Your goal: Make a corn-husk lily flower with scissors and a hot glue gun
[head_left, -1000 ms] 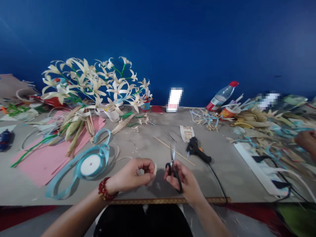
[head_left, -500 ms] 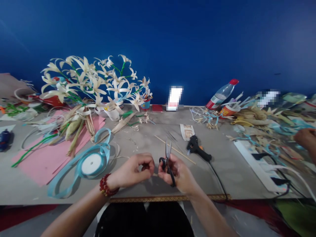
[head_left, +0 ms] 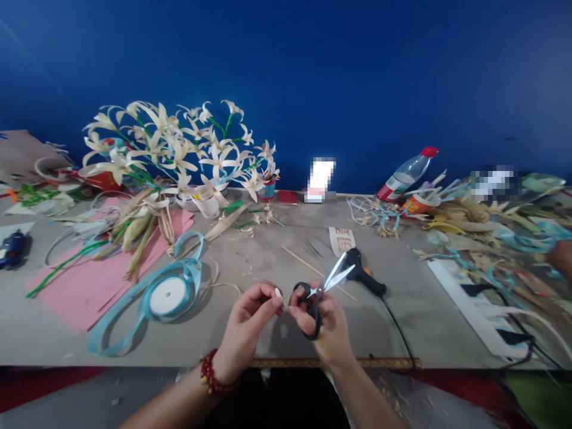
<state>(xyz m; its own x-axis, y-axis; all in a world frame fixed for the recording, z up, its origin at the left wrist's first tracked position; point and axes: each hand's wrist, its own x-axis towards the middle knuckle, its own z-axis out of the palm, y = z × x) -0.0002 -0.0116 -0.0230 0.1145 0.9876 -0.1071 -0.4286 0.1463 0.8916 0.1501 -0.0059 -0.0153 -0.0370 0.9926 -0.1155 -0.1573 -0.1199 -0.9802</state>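
Observation:
Between the thumb and fingers of my left hand (head_left: 255,319) is a small pale strip (head_left: 279,294), perhaps corn husk. My right hand (head_left: 328,328) is closed around the black handles of a pair of scissors (head_left: 319,293). Their blades stand apart and point up and to the right, away from the strip. My right thumb and fingertips come close to the strip's lower end; whether they touch it I cannot tell. Just beyond the scissors lies a black glue gun (head_left: 364,274), and a thin wooden stick (head_left: 300,259) rests behind my hands.
A spool of blue ribbon (head_left: 167,296) and pink paper (head_left: 74,286) lie to the left. White husk flowers (head_left: 179,152) stand in cups behind. On the right are a power strip (head_left: 465,310), a tilted bottle (head_left: 404,174), heaped husks (head_left: 469,211) and another person's hand (head_left: 560,261).
The scissors have tilted to the right and their blades have spread wider. My left hand has turned upward, bringing the pale strip into clearer view. The other person's hand has shifted toward the edge.

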